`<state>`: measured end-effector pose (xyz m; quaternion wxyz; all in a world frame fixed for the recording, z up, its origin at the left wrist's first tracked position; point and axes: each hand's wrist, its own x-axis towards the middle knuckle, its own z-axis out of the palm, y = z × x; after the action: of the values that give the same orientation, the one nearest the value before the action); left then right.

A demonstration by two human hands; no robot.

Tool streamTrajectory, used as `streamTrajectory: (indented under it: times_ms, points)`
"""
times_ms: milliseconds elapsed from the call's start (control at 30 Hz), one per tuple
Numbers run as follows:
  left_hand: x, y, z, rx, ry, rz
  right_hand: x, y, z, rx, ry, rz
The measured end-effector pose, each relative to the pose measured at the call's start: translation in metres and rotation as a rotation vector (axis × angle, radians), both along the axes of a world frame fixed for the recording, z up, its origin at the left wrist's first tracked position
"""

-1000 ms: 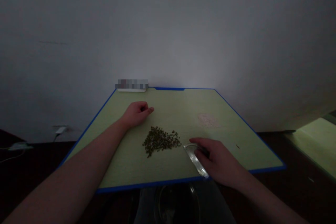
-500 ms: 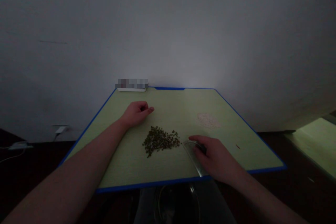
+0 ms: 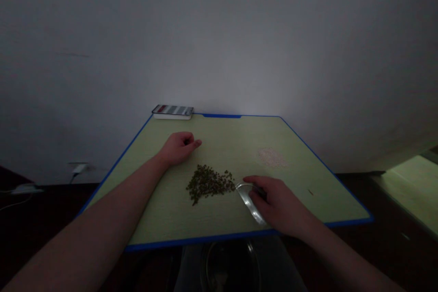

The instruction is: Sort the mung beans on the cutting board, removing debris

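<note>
My left hand rests on the table, its fingers curled in and the thumb pointing right. A dark spot shows inside the curl, and whether it is an object or shadow cannot be made out. To its right and nearer me lies a loose pile of small dark green-brown bits, like dried buds or seeds. My right hand is closed on a shiny scraper-like piece with a curved edge. That piece is partly hidden by the fingers, and its upper left corner is at the pile's right edge.
The light table has a blue rim. A pale, thin patch of fine grains lies at right, with a small brown sliver beyond. At the far left corner sits a flat white box with a phone on it. Below the front edge is a round container.
My right hand has shifted slightly left, and the shiny piece has tilted, catching more light and touching the pile's edge. My left hand has stayed in place.
</note>
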<state>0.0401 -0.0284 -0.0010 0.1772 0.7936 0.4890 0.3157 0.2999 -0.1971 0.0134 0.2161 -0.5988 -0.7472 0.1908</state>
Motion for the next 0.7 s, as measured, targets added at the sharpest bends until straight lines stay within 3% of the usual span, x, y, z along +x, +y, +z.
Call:
streamTrajectory:
  times_ms: [467, 700]
  points:
    - [0.0, -0.001, 0.002, -0.018, 0.001, 0.008, -0.009, 0.012, 0.005, -0.013, -0.078, -0.074]
    - [0.0, -0.002, 0.001, -0.03, -0.001, 0.003, 0.025, 0.028, 0.006, -0.007, -0.187, -0.16]
